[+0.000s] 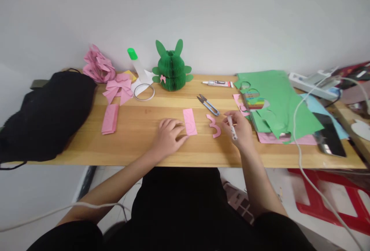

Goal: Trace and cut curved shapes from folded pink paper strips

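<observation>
My left hand [170, 137] rests on the wooden table with its fingers apart. Thumb and index fingertips meet the left edge of a pink paper strip [190, 121], which carries thin curved pen lines. Between the fingers of my right hand [242, 128] is a white pen [232, 128], held above the table. A curvy pink paper cutout [214, 126] lies between the strip and my right hand. Behind it are blue thread snips [208, 105] with their blades apart.
A green honeycomb-paper figure [172, 70], a glue tube [218, 84], a glue bottle [138, 66] and a tape roll [144, 92] stand or lie behind. Pink folded paper [110, 119] and a black bag [52, 112] are left; green paper [277, 97], a phone [331, 135] and a white cable [299, 154] right.
</observation>
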Motion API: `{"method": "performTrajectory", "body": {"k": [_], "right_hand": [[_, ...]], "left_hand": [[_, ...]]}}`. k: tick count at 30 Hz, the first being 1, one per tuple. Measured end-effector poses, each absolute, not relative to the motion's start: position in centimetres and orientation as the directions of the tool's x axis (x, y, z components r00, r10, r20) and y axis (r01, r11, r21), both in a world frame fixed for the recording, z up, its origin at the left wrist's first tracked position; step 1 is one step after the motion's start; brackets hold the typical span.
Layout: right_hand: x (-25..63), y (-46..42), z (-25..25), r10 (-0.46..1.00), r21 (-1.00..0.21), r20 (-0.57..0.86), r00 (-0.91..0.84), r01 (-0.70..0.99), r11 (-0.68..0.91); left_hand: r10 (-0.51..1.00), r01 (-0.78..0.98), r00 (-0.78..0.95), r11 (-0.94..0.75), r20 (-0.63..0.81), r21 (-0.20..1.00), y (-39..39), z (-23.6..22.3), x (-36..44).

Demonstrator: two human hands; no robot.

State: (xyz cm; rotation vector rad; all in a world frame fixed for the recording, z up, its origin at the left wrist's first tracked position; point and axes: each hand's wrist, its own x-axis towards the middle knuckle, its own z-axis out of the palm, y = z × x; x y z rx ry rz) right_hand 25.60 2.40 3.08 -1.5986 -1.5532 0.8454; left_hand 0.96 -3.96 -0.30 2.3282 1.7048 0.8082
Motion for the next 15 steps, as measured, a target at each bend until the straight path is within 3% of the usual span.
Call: {"method": "performTrajectory", "body": {"k": [3,6,9,15], "right_hand": [[23.9,2.5,3.5,0.992,-0.835,0.118,0.056,0.546,0.068],[21.6,2.8,3.4,0.991,-0.884,0.059,-0.122,0.454,0.108],[19.7,3.0,2.5,0.975,-0.873,0.042,-0.219,0.467,0.143],[18.3,3.2,0.2,0.989,-0.934,0.044,-0.141,0.345,0.09]], "left_hand": [[0.908,0.833,0.222,-0.366,0.355,0.415,-3.9,-0.2,0.9],[0.899,0.829,0.23,-0.381,0.372,0.41,-3.9,-0.1,0.8],[0.909,0.83,0.217,-0.364,0.357,0.422,-3.8,0.1,0.9],[0.919,0.826,0.218,-0.353,0.328,0.44,-3.9,0.3,1.0]]}}
